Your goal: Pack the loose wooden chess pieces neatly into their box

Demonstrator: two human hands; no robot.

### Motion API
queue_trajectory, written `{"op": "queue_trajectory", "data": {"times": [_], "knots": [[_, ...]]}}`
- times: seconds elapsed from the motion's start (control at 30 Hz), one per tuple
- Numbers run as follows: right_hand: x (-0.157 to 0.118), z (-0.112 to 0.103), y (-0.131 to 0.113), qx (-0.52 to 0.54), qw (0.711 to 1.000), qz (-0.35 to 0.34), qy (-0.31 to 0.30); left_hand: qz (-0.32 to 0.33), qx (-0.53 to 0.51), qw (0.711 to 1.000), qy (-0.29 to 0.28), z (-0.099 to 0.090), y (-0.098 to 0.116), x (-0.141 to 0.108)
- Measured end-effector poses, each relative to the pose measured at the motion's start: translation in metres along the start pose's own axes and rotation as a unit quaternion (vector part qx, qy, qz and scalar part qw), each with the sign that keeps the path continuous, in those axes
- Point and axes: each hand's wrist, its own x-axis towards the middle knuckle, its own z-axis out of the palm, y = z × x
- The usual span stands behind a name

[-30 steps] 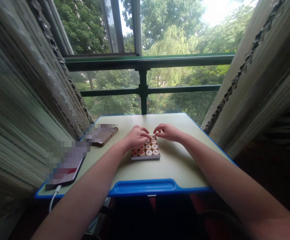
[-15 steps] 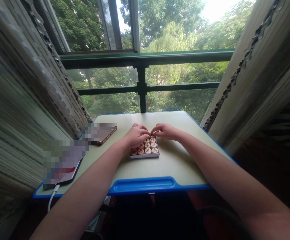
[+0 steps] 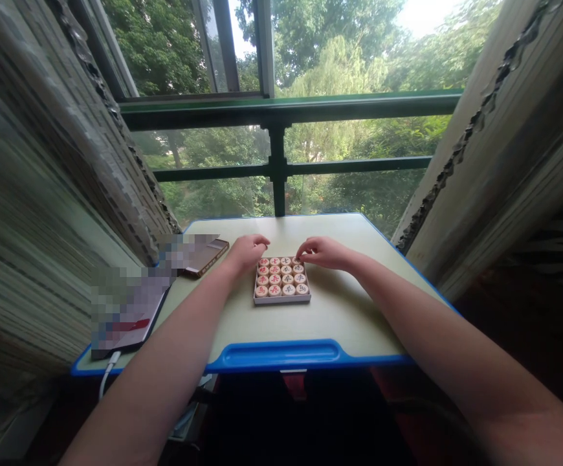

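A shallow white-edged box (image 3: 282, 299) lies on the pale tabletop, filled with rows of round wooden chess pieces (image 3: 288, 280) bearing red characters on the left and dark ones on the right. At its far right corner my right hand (image 3: 321, 252) has its fingertips bent onto a corner piece, thumb and forefinger close around it. Just beyond the far left corner, my left hand (image 3: 251, 250) hovers beside the box, fingers curled together. Whether anything small sits between those fingertips cannot be made out.
The table (image 3: 349, 323) has a blue rim and a blue front groove (image 3: 281, 354). A brown-edged box lid (image 3: 207, 256) lies at the left, near a blurred tablet (image 3: 136, 323) with a white cable (image 3: 109, 367). Curtains flank a green window railing (image 3: 281, 111).
My left hand has moved left, off the pieces, uncovering the far left rows. My right hand stays at the far right corner. The view has shifted slightly.
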Motion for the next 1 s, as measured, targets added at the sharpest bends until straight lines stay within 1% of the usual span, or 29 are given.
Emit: {"op": "queue_trajectory", "data": {"times": [0.07, 0.13, 0.2, 0.27, 0.33, 0.4, 0.47, 0.5, 0.57, 0.67, 0.73, 0.8, 0.87, 1.0], "knots": [[0.0, 0.0, -0.001, 0.001, 1.0, 0.0, 0.007, -0.034, -0.021, 0.999, -0.002, -0.003, -0.007, 0.002], [-0.001, 0.0, -0.001, 0.002, 1.0, 0.0, 0.015, -0.046, -0.026, 0.999, -0.013, -0.009, -0.008, 0.0], [-0.001, 0.0, -0.001, 0.001, 1.0, -0.001, 0.018, -0.036, -0.025, 0.998, -0.04, -0.016, -0.004, -0.003], [-0.001, 0.0, 0.0, -0.002, 1.0, -0.001, 0.021, -0.007, -0.03, 0.996, -0.079, -0.024, 0.002, -0.008], [0.0, 0.001, 0.003, -0.007, 0.999, 0.002, 0.039, 0.017, -0.014, 0.994, -0.11, -0.031, 0.005, -0.01], [0.002, 0.002, 0.005, -0.012, 0.998, 0.01, 0.061, 0.025, 0.017, 0.992, -0.124, -0.035, 0.005, -0.011], [0.002, 0.002, 0.007, -0.014, 0.997, 0.021, 0.073, 0.026, 0.037, 0.992, -0.121, -0.036, 0.001, -0.009], [0.001, 0.001, 0.008, -0.011, 0.997, 0.026, 0.067, 0.024, 0.037, 0.992, -0.116, -0.036, -0.001, -0.009], [-0.002, -0.001, 0.005, 0.003, 0.999, 0.035, 0.036, 0.015, 0.022, 0.995, -0.101, -0.035, -0.005, -0.007], [-0.011, -0.004, -0.005, 0.015, 0.998, 0.025, -0.048, -0.005, -0.006, 0.996, -0.093, -0.032, -0.007, -0.007], [-0.016, -0.003, -0.012, 0.003, 0.994, 0.009, -0.107, -0.016, -0.017, 0.994, -0.103, -0.03, -0.006, -0.007], [-0.018, -0.002, -0.018, -0.01, 0.989, -0.001, -0.149, -0.028, -0.02, 0.993, -0.113, -0.027, -0.004, -0.007], [-0.019, 0.001, -0.021, -0.015, 0.986, -0.005, -0.164, -0.04, -0.017, 0.992, -0.115, -0.025, -0.003, -0.007], [-0.018, 0.002, -0.022, -0.024, 0.988, -0.006, -0.152, -0.046, -0.026, 0.992, -0.113, -0.02, -0.003, -0.005]]}}
